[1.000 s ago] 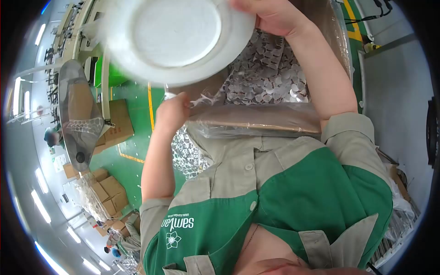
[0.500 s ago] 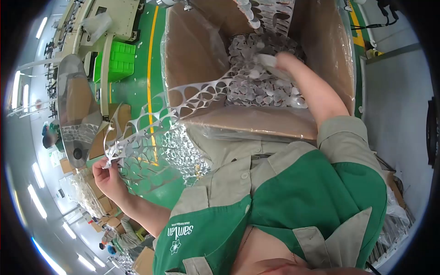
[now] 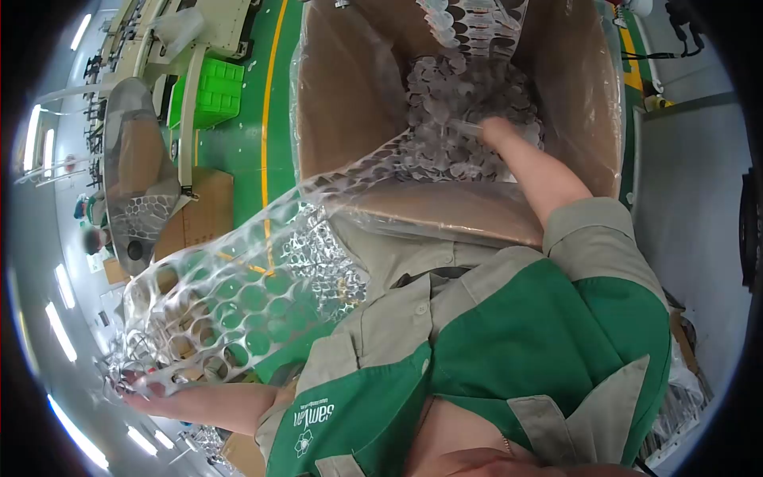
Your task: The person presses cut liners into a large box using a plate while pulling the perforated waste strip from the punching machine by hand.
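A long perforated web of thin silvery material (image 3: 230,302) stretches from inside a lined cardboard box (image 3: 350,95) out to the far left. Its outer end is bunched in my left hand (image 3: 139,389), whose fingers are closed round it. My right hand (image 3: 498,133) is down inside the box, holding the edge of a pale plate seen nearly edge-on and blurred. Under and around the plate lies a heap of small round discs (image 3: 469,163). Another strip of punched material (image 3: 481,28) hangs into the box at its far side.
A green crate (image 3: 216,91) stands by a machine frame at the upper left. Cardboard boxes (image 3: 208,211) and more silvery web (image 3: 318,254) are on the left. A grey wall (image 3: 699,159) runs along the right.
My left hand has moved far out to the left, drawing the web out of the box. My right hand has lowered the plate from up close into the box among the discs.
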The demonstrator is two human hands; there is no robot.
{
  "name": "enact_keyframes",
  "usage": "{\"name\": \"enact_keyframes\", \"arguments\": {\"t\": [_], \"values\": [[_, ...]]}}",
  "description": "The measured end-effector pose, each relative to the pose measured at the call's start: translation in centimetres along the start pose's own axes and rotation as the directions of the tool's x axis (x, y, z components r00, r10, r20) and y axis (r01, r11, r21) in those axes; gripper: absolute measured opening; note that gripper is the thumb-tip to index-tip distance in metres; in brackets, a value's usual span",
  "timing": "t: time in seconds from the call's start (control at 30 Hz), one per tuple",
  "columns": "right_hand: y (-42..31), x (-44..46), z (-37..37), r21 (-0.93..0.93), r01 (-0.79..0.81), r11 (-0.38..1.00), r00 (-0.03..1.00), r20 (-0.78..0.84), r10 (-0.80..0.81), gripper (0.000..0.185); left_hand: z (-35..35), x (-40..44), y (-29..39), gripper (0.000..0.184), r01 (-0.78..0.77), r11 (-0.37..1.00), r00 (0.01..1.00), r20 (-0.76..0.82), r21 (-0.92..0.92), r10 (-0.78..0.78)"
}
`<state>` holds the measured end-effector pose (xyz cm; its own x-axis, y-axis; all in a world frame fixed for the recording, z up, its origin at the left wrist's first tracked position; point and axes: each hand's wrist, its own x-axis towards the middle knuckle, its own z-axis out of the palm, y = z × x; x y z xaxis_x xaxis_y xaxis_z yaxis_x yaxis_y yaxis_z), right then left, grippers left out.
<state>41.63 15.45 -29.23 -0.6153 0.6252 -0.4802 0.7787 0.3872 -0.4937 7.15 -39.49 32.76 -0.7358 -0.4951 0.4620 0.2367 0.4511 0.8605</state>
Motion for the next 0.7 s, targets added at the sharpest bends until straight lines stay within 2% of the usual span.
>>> {"name": "enact_keyframes", "arguments": {"t": [0.03,0.07,0.1,0.13,0.17,0.2,0.23,0.27,0.3,0.33,0.37,0.4,0.43,0.47,0.5,0.53,0.57,0.6,0.63,0.7], "values": [[1.1,-0.7,0.9,-0.218,-0.152,0.964,0.987,-0.093,0.134,0.025,-0.8,4.9,-3.9,0.029,-0.092,0.986,0.993,-0.090,-0.139,0.080],[2.8,0.3,1.1,-0.082,-0.224,0.971,0.967,-0.141,0.211,0.026,0.5,4.1,-5.0,0.027,-0.207,0.976,0.927,-0.308,0.063,0.216],[4.0,1.3,1.3,0.057,-0.296,0.954,0.938,-0.174,0.301,0.027,1.9,3.2,-6.0,0.025,-0.211,0.933,0.796,-0.504,0.291,0.337],[3.1,0.9,-0.5,-0.033,-0.247,0.968,0.966,-0.090,0.244,0.028,3.3,3.4,-7.2,0.025,-0.301,0.935,0.756,-0.645,-0.186,0.115],[0.9,0.3,-3.7,-0.123,-0.188,0.974,0.982,-0.006,0.188,0.028,5.1,-0.6,-8.0,0.032,-0.477,0.873,0.781,-0.505,-0.101,0.368],[-0.6,0.9,-5.0,-0.122,-0.153,0.981,0.988,-0.039,0.149,0.029,7.6,-6.4,-7.2,0.038,-0.496,0.867,0.853,-0.210,-0.044,0.478],[-2.1,1.4,-6.4,-0.131,-0.113,0.985,0.992,-0.070,0.105,0.030,10.5,-11.5,-6.5,0.044,-0.524,0.852,0.848,0.104,0.007,0.520],[-4.0,0.8,-7.9,-0.102,-0.078,0.992,0.991,-0.117,0.066,0.031,13.3,-14.0,-8.5,0.048,-0.829,0.519,0.560,0.319,0.209,0.765],[-5.9,0.1,-9.5,-0.074,-0.035,0.997,0.986,-0.162,0.023,0.031,15.9,-19.7,-8.3,0.052,-0.850,0.524,0.419,0.532,-0.054,0.736],[-7.3,-0.2,-10.7,-0.008,0.021,1.000,0.985,-0.173,-0.022,0.033,18.0,-26.1,-8.3,0.056,-0.781,0.564,0.228,0.719,-0.267,0.656],[-8.7,-0.5,-11.7,0.064,0.077,0.995,0.980,-0.187,-0.064,0.034,19.3,-30.9,-9.0,0.060,-0.736,0.574,0.014,0.840,-0.359,0.543],[-10.2,-1.2,-13.0,0.048,0.165,0.985,0.965,-0.213,-0.151,0.036,19.9,-35.0,-9.5,0.064,-0.761,0.528,-0.151,0.894,-0.378,0.421],[-11.6,-2.4,-14.6,0.027,0.246,0.969,0.943,-0.238,-0.233,0.038,20.1,-38.2,-9.1,0.060,-0.801,0.416,-0.287,0.886,-0.431,0.364],[-12.9,-3.8,-16.5,0.048,0.342,0.938,0.916,-0.242,-0.321,0.039,20.2,-40.2,-10.9,0.064,-0.919,0.199,-0.299,0.931,-0.340,0.210],[-14.0,-5.1,-18.2,0.129,0.426,0.895,0.882,-0.281,-0.379,0.040,20.3,-40.3,-10.3,0.063,-0.912,0.220,-0.324,0.937,-0.346,0.128],[-14.8,-6.1,-19.6,0.318,0.470,0.823,0.873,-0.306,-0.380,0.038,20.5,-40.1,-9.3,0.063,-0.906,0.240,-0.349,0.936,-0.350,0.048],[-16.3,-8.3,-21.4,0.592,0.477,0.650,0.878,-0.295,-0.377,0.036,20.9,-39.3,-8.8,0.058,-0.872,0.314,-0.395,0.919,-0.376,0.001],[-16.9,-8.7,-22.5,0.742,0.525,0.416,0.828,-0.333,-0.451,0.033,21.2,-37.9,-8.5,0.054,-0.835,0.385,-0.441,0.896,-0.392,-0.045],[-17.9,-11.7,-24.3,0.734,0.662,0.154,0.672,-0.490,-0.555,0.034,21.3,-36.8,-8.5,0.034,-0.762,0.455,-0.506,0.862,-0.461,0.027],[-17.7,-12.6,-25.0,0.877,0.475,-0.073,0.673,-0.416,-0.612,0.037,20.6,-34.7,-8.2,0.023,-0.605,0.700,-0.495,0.868,-0.379,0.041]]}}
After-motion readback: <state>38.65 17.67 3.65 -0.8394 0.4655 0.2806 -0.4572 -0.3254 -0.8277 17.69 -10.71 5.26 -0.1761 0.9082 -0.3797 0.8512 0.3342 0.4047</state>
